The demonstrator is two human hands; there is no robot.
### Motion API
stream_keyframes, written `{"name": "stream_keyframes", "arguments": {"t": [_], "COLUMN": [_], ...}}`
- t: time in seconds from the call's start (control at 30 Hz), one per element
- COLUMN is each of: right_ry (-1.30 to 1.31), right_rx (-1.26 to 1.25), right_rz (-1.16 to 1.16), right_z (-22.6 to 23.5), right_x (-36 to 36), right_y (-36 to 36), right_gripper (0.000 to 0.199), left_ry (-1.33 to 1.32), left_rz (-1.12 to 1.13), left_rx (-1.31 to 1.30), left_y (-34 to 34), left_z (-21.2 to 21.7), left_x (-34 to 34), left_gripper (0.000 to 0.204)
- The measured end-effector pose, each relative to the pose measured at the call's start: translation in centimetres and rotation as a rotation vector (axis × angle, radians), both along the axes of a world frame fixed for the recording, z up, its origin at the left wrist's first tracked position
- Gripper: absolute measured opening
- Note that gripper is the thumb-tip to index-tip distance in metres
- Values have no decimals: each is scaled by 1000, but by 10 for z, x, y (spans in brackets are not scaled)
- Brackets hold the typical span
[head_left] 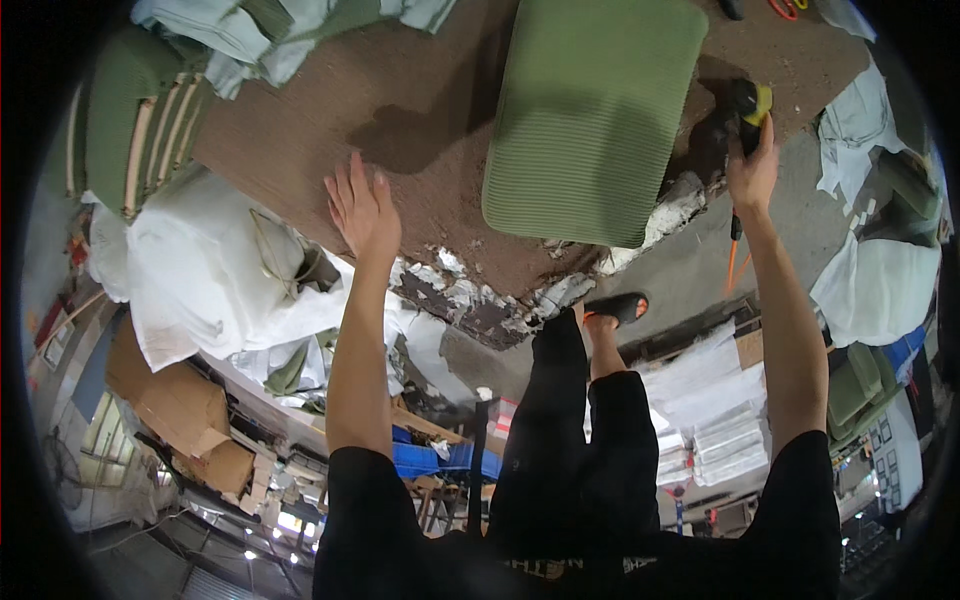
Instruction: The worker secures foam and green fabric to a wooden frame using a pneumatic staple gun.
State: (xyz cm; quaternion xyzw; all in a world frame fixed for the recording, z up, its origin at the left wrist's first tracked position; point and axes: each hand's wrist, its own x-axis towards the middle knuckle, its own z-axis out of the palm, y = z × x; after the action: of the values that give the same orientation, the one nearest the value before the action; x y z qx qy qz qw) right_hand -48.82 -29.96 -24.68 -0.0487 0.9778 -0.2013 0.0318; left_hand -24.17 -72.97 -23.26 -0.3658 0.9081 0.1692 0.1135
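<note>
A green ribbed upholstered cushion pad (pixel 590 130) with rounded corners lies on the brown worktable (pixel 290 130), reaching over its ragged near edge. My left hand (pixel 366 212) is open, fingers spread, over the table to the left of the pad and holding nothing; whether it touches the surface I cannot tell. To the right of the pad, my right hand (pixel 752 175) is closed around a yellow and black staple gun (pixel 750 105), partly hidden by my fingers. An orange air hose (pixel 732 265) hangs below that hand.
Pale green fabric pieces (pixel 230 35) lie at the far left of the table, near stacked green panels (pixel 130 120). White wadding (pixel 210 270) bulges at the left. Red-handled scissors (pixel 785 8) lie at the far right. A cardboard box (pixel 165 390) stands lower left.
</note>
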Motion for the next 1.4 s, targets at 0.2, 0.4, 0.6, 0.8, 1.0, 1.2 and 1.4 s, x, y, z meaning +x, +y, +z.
{"name": "stream_keyframes", "arguments": {"t": [0.2, 0.4, 0.6, 0.8, 1.0, 1.2, 1.4], "right_ry": [-125, -307, -402, -757, -773, -887, -1034], "right_rx": [-323, -370, -360, -602, -719, -790, -757], "right_rz": [-55, -372, -231, -549, -634, -668, -693], "right_z": [-8, -32, -20, 0, -1, -5, -18], "right_x": [108, 165, 161, 156, 156, 165, 166], "right_y": [-58, -95, -80, -69, -56, -43, -23], "right_gripper": [48, 52, 52, 46, 41, 40, 39], "left_ry": [53, 107, 122, 107, 147, 156, 117], "left_rz": [29, 26, -261, -263, -258, -243, -202], "left_rx": [182, 257, 13, -70, -83, -105, -97], "left_y": [49, 140, 185, 189, 189, 186, 189], "left_z": [-31, -35, -25, -37, -38, -36, -37], "left_x": [-15, -37, -39, -30, -31, -31, -36], "left_gripper": [59, 59, 65, 67, 66, 64, 62]}}
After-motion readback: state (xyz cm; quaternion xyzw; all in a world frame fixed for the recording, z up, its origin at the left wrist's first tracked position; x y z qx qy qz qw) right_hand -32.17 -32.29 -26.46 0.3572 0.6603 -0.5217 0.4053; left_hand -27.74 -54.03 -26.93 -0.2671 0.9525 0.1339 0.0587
